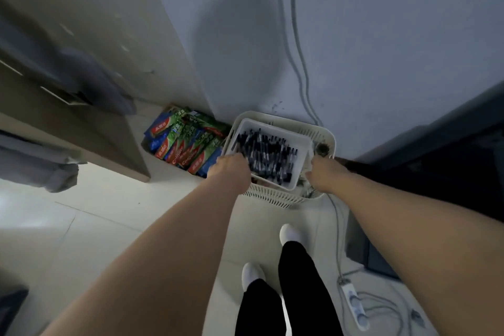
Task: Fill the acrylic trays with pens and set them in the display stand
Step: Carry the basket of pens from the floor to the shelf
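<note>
A white tray (305, 144) full of dark pens (268, 154) rests inside a larger cream slotted basket (275, 196) on the floor by the wall. My left hand (230, 169) grips the tray's left edge, fingers curled over the rim. My right hand (326, 172) holds the tray's right edge. Both arms reach down and forward. No acrylic tray or display stand is in view.
A box of toothpaste cartons (185, 144) lies left of the basket. A beige cabinet (81, 76) stands at left, dark furniture (450, 158) at right. A power strip (354, 305) with cables lies on the tiled floor near my feet (290, 234).
</note>
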